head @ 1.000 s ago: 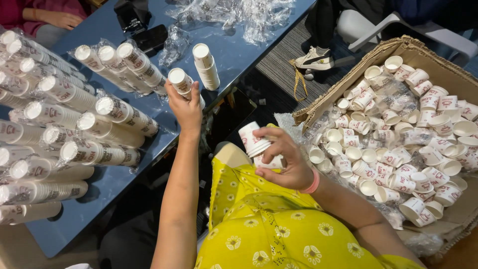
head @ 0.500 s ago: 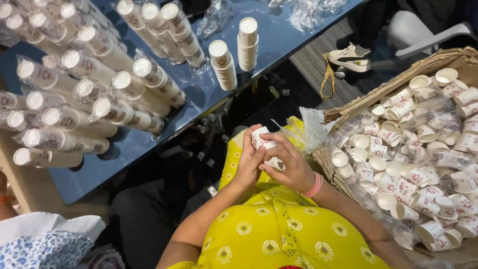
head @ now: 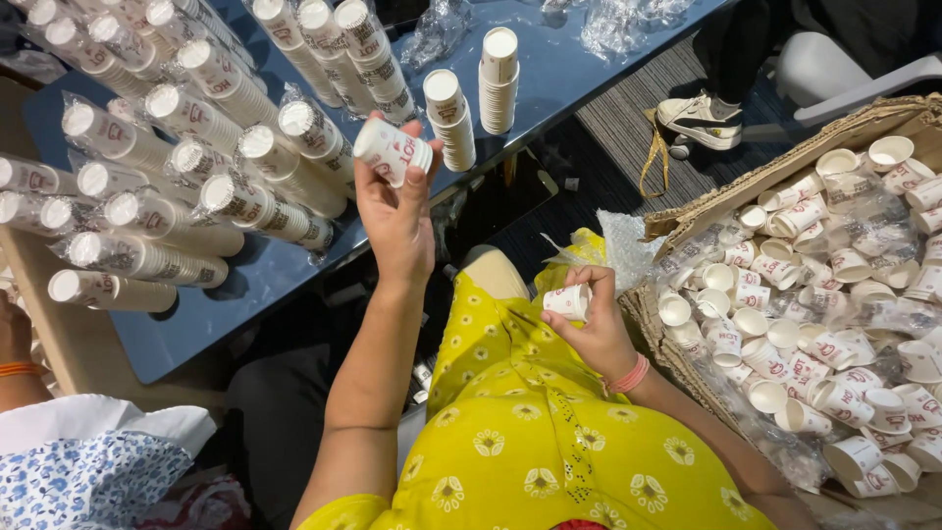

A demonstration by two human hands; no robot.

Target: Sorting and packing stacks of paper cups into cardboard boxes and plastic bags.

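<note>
Left hand (head: 397, 221), raised over the edge of the blue tabletop (head: 559, 74), fingers closed around a short stack of white paper cups with red print (head: 392, 151), held sideways. Right hand (head: 597, 329), at the lap, fingers wrapped about a second small white paper cup (head: 567, 301), beside the cardboard box of loose cups (head: 834, 294).

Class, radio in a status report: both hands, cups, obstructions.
Left hand holds small white paper cups above blue table. Right hand grips another cup. Nothing blocking.
</note>
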